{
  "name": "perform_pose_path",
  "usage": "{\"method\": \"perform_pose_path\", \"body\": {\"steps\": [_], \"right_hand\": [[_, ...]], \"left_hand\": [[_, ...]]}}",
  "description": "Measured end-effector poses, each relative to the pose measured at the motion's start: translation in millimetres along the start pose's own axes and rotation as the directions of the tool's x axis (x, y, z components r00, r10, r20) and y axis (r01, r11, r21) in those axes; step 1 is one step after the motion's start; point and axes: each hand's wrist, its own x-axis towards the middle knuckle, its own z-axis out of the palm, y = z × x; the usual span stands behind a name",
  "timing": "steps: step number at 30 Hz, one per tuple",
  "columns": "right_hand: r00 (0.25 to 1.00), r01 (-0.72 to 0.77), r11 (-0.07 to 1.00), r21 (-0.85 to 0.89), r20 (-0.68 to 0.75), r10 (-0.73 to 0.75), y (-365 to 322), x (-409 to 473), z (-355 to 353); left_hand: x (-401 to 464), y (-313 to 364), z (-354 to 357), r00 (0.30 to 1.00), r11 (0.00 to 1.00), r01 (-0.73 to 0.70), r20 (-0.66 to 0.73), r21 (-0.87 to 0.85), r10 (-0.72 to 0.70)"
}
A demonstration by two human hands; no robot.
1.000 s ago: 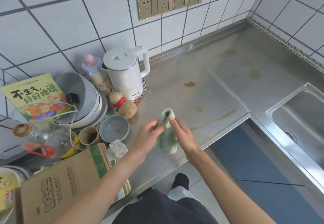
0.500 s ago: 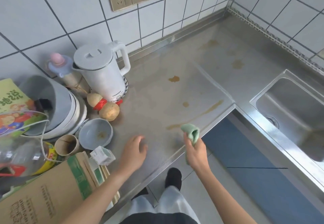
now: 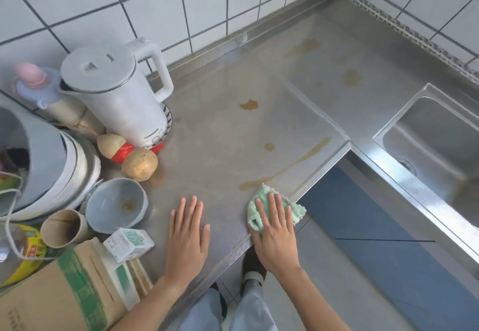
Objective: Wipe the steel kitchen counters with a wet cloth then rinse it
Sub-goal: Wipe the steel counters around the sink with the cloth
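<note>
The grey bowl (image 3: 116, 205) stands upright at the left of the steel counter (image 3: 220, 134) and holds only a small brown residue on its bottom. The cardboard tube (image 3: 63, 228) beside it lies with its open end toward the camera; nothing shows inside. The sink (image 3: 438, 146) at the right holds no loose items; its drain is visible. A stack of plates and bowls (image 3: 51, 167) leans at the far left. The white kettle (image 3: 116, 95) stands upright with its lid closed, and the gourd (image 3: 129, 156), tied with a red band, lies just in front of it. A small carton (image 3: 128, 244) rests on the cardboard box (image 3: 59, 294) at the lower left. Brown stains (image 3: 298, 161) mark the counter, one streak ending just beside the green cloth (image 3: 274, 207). The cloth lies at the counter's front edge, partly overhanging it. The right hand (image 3: 274, 232) presses flat on the cloth with straight, spread fingers. The left hand (image 3: 188, 232) rests flat on the bare steel, fingers straight, near the cloth but apart from it.
</note>
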Motion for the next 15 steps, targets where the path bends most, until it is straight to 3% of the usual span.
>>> {"method": "perform_pose_path", "body": {"steps": [2, 4, 7, 10, 12, 15], "right_hand": [[0.99, -0.136, 0.987, 0.09, -0.014, 0.138, -24, 12, 2], [0.986, -0.16, 0.973, 0.164, -0.021, 0.165, -53, 18, 8], [0.989, 0.149, 0.976, 0.157, -0.04, -0.144, -70, -9, 19], [0.904, 0.427, 0.901, 0.074, -0.017, -0.427, -33, -38, 25], [0.912, 0.409, 0.911, 0.042, 0.016, -0.41, -1, -35, 20], [0.976, 0.217, 0.975, 0.036, 0.018, -0.218, 19, -4, 2]], "left_hand": [[-1, 0, 3, 1.0, 1.0, 0.001, -0.022, 0.008, -0.001], [-1, -1, 5, 0.999, 1.0, -0.007, -0.039, 0.013, 0.008], [-2, -2, 4, 0.997, 0.999, -0.017, -0.077, -0.046, 0.014], [5, -7, 4, 0.993, 0.988, 0.024, -0.11, -0.149, -0.041], [16, -8, 7, 0.992, 0.991, 0.025, -0.122, -0.128, -0.04], [33, -2, 4, 0.979, 0.984, 0.126, -0.148, -0.123, -0.144]]}}
